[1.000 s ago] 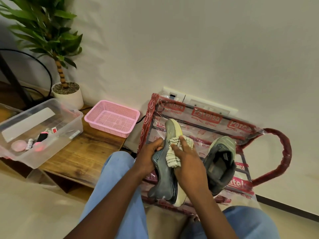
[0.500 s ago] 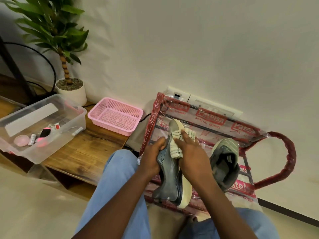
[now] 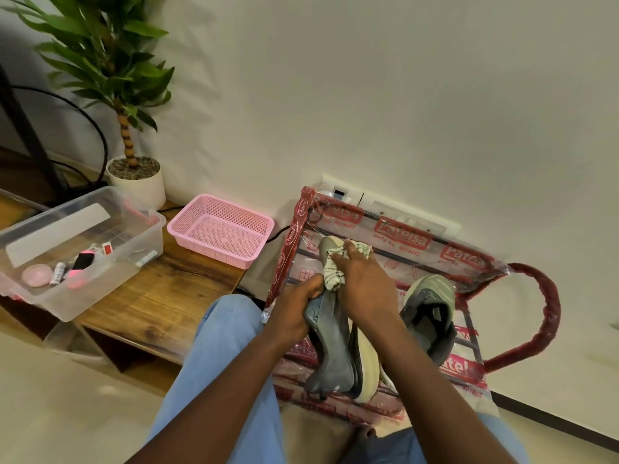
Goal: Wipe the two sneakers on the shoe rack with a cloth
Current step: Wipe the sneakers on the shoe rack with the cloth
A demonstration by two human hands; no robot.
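A grey sneaker (image 3: 330,343) with a cream sole is turned on its side above the shoe rack (image 3: 539,316), toe pointing away from me. My left hand (image 3: 294,309) grips its upper on the left side. My right hand (image 3: 363,286) presses a white cloth with green stripes (image 3: 333,274) against the sneaker near the toe. The second grey sneaker (image 3: 430,311) lies on the rack to the right, opening facing me, with neither hand on it.
The rack has a red frame wrapped in printed plastic and stands against the wall. A pink basket (image 3: 221,231) and a clear plastic box (image 3: 77,249) of small items sit on a low wooden table (image 3: 160,303) to the left. A potted plant (image 3: 134,169) stands behind them.
My right hand and the cloth have slid up along the sneaker from its middle towards the toe. The left hand keeps its hold on the sneaker.
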